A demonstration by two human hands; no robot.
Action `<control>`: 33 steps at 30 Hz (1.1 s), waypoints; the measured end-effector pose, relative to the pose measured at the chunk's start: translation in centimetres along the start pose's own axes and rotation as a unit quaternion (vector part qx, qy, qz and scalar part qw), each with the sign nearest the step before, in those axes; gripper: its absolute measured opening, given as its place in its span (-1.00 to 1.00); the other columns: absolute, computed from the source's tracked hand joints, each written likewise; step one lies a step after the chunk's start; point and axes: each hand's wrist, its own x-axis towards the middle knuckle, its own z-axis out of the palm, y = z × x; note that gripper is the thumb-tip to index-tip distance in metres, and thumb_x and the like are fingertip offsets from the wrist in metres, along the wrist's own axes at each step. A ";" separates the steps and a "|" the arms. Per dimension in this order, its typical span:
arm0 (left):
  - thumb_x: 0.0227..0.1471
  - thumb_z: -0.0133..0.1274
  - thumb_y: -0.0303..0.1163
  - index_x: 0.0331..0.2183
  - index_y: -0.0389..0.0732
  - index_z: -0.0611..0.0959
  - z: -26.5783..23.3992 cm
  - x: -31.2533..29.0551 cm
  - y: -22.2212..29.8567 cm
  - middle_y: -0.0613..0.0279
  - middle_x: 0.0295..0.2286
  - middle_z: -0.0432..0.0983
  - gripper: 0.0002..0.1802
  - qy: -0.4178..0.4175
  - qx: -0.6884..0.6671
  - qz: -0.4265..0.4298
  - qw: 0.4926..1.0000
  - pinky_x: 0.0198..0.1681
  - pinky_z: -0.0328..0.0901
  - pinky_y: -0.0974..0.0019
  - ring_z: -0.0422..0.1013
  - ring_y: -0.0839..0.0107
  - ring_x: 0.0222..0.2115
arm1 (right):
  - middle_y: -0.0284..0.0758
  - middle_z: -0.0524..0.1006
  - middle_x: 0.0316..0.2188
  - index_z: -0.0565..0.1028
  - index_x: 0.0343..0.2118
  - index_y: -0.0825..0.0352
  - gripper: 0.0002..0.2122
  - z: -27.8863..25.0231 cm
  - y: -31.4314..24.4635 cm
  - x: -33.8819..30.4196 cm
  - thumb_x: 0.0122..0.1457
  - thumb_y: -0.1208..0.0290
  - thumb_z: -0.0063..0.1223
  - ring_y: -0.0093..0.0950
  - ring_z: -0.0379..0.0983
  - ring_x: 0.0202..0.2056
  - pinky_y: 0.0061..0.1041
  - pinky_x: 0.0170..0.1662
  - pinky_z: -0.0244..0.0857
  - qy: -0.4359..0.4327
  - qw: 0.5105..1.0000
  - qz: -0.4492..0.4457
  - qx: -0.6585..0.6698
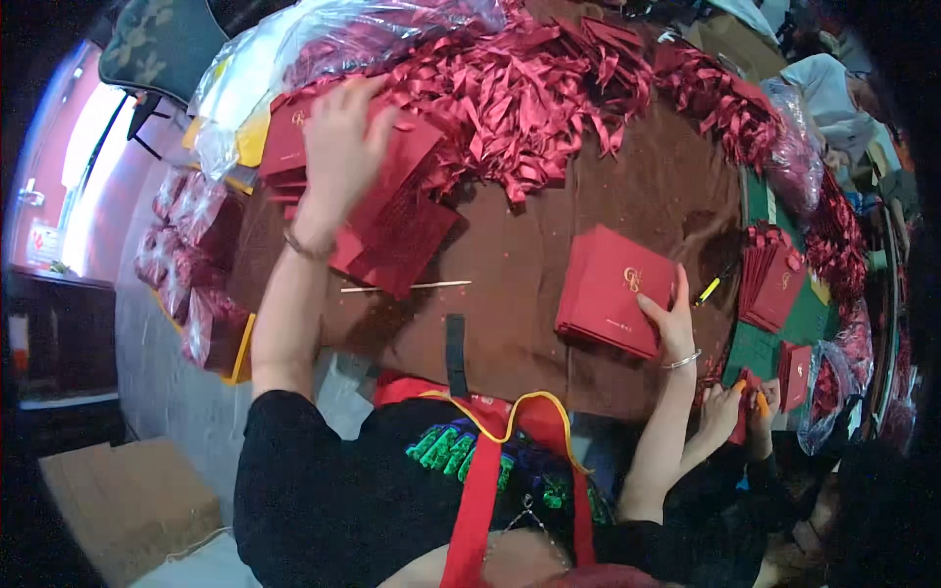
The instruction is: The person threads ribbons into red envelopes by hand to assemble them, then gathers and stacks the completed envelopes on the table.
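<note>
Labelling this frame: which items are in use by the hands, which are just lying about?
In use:
left hand on the fanned red cards
right hand on the stacked red cards

Lying about:
ribbon heap
thin stick
yellow pen
bagged ribbons

- The stack of cards [613, 291] under the right hand [670, 318] was deep red with a small gold emblem.
- The spread envelopes [387, 220] under the left hand [338, 147] were the same red.
- The heap of ribbons [520, 98] was shiny dark red.
- The table [520, 323] was brown.
- The thin stick [407, 287] was pale.
- The pen [708, 290] was yellow.
- The apron strap [480, 480] was red on black clothes.
</note>
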 end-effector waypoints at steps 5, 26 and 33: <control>0.04 -0.09 -0.26 -0.18 -0.29 0.51 2.0 0.1 -2.2 -0.03 -0.20 0.43 -0.64 -0.142 -0.150 0.000 0.978 -0.04 0.16 0.22 0.32 0.13 -0.13 | -0.11 0.13 0.08 -0.01 0.14 0.41 -0.25 -0.5 0.3 0.0 -0.07 0.36 0.17 -0.32 0.08 0.10 -0.41 0.12 -0.02 0.045 0.994 -0.030 -0.093; 0.07 -0.08 -0.30 0.12 -0.21 0.00 5.3 -10.6 22.1 0.12 -0.05 0.21 -0.33 -0.324 -0.700 -0.437 0.462 -0.01 0.13 0.18 0.23 0.31 -0.08 | -0.23 0.25 -0.02 0.16 0.06 0.36 -0.52 1.2 5.9 -6.4 0.13 0.25 -0.06 -0.52 0.19 0.00 -0.53 0.06 0.05 0.194 0.951 -0.067 0.233; 0.02 -0.02 -0.33 0.11 -0.18 0.02 4.5 -10.5 23.9 0.14 0.00 0.15 -0.30 -0.321 -0.681 -0.476 0.455 0.02 0.13 0.15 0.18 0.29 -0.03 | -0.12 0.19 0.04 0.15 0.07 0.36 -0.40 1.3 4.6 -5.4 0.05 0.10 0.02 -0.36 0.14 0.06 -0.43 0.07 0.05 0.160 0.953 -0.044 0.253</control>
